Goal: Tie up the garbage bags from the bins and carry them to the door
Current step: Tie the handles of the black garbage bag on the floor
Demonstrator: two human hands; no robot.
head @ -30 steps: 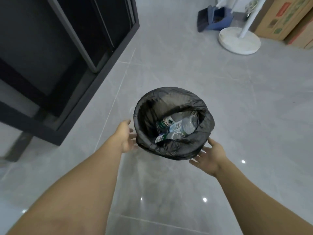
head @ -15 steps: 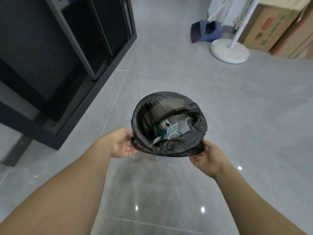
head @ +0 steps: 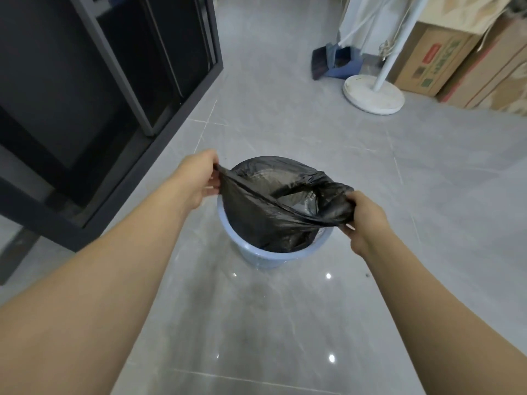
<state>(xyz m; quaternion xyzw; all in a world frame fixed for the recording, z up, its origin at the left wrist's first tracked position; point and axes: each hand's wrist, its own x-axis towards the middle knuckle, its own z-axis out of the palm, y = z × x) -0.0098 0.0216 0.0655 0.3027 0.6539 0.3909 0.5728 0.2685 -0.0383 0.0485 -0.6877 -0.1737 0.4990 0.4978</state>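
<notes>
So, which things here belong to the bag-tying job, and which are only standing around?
Belong to the job:
black garbage bag, gripped at opposite edges by the left hand and right hand
blue bin under the bag

Only standing around:
dustpan
white stand base
cardboard boxes
dark cabinet

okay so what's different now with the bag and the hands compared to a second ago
Both hands took hold of the black bag: the left hand and right hand now pinch its edge and have pulled it off the blue bin's rim, stretching it sideways. The bin stayed in place on the floor.
</notes>
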